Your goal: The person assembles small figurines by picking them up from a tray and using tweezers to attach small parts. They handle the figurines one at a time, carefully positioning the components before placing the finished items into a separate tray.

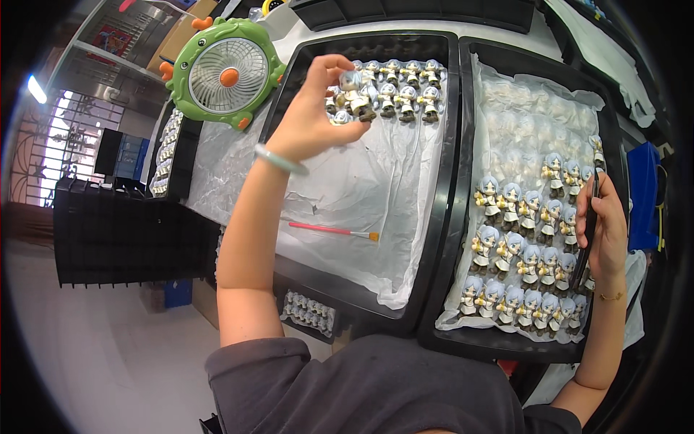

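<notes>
While the left hand [312,119] holds one figurine [353,97], one brush [329,229] lies flat.

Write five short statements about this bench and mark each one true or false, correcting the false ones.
1. The left hand holds a figurine. True.
2. The right hand is empty. False: the right hand holds a slim dark tool.
3. The brush lies in the left tray. True.
4. The fan is mainly blue. False: the fan is mainly green.
5. The right tray holds rows of figurines. True.
</notes>
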Demonstrator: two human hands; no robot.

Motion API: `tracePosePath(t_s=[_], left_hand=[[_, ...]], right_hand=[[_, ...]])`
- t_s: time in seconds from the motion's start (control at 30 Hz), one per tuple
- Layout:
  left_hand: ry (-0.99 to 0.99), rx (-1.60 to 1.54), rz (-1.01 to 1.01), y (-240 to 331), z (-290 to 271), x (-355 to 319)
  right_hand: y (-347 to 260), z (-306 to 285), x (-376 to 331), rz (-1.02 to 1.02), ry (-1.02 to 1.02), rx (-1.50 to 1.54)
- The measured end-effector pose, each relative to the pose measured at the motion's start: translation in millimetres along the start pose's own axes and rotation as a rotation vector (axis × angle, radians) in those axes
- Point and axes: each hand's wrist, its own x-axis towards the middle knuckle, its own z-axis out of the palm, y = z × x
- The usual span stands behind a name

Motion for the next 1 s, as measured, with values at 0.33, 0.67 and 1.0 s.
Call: tracePosePath(t_s=[0.33, 0.67, 1.0], left_hand=[[-0.320, 0.703, 0.016, -81.9, 4.4, 2.4], [-0.263, 0.536, 0.284, 1.4, 45.0, 21.8], [-0.620, 0.532, 0.234, 86.7, 228.3, 102.4]], right_hand=[[-7.4, 2.7, -3.2, -0.040, -0.013, 0.021], [-34.8, -9.2, -9.4, -0.193, 0.062, 0.157], [-19.3, -11.4, 0.3, -0.119, 0.107, 0.109]])
